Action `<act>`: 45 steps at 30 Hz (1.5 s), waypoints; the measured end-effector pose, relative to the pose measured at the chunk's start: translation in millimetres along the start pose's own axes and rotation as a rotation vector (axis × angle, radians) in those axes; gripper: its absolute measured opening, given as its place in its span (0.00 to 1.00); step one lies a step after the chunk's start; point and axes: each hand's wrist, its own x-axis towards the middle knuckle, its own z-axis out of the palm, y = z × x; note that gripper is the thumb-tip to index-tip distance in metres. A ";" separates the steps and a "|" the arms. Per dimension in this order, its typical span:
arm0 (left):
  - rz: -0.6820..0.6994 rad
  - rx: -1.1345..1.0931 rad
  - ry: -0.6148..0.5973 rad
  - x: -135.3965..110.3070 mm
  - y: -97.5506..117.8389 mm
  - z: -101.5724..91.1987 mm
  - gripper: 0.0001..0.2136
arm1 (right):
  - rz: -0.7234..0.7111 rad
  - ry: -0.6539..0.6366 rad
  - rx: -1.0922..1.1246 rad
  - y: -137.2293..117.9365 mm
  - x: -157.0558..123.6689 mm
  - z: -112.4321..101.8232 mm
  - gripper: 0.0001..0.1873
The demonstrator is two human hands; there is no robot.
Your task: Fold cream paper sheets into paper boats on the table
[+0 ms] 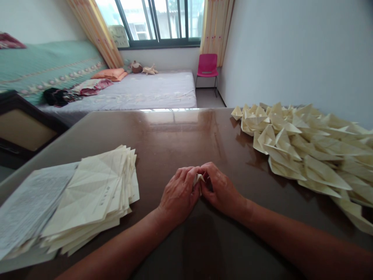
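Observation:
Close together over the middle of the table, my left hand [180, 190] and my right hand [220, 189] grip one small folded piece of cream paper [199, 179]. Fingers of both hands are curled around it, so most of its shape is hidden. To the left lies a stack of cream paper sheets [93, 186] with crease lines and some print. A large pile of folded paper boats [309, 144] covers the right side of the table.
Printed grey sheets [35, 198] lie left of the cream stack on the glossy brown table [175, 136]. Beyond it are a bed [157, 89], a pink chair [208, 66] and a window. A dark wooden chair [26, 124] stands at the left edge.

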 end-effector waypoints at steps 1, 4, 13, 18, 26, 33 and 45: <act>-0.013 -0.012 0.002 0.4 -0.8 -0.3 0.18 | -0.010 0.006 -0.012 0.5 0.2 -0.4 0.15; -0.096 -0.139 -0.023 1.1 -5.3 0.7 0.19 | -0.031 0.005 -0.041 2.2 1.0 -1.9 0.13; -0.135 -0.190 -0.145 0.8 -12.8 -5.0 0.06 | -0.047 -0.146 -0.044 15.0 3.1 -13.2 0.14; -0.031 -0.055 -0.204 -2.1 -18.1 -13.0 0.08 | -0.102 -0.273 -0.032 18.2 4.9 -25.1 0.14; 0.161 0.085 -0.284 -0.8 -18.0 -22.1 0.10 | -0.215 -0.444 -0.216 20.3 10.8 -48.7 0.12; 0.234 0.094 -0.187 -2.0 -13.4 -16.0 0.10 | -0.257 -0.409 -0.343 12.3 7.9 -42.5 0.11; 0.360 0.320 -0.353 -9.6 -0.4 -20.2 0.10 | -0.352 -0.565 -0.531 -5.4 -1.4 -45.9 0.14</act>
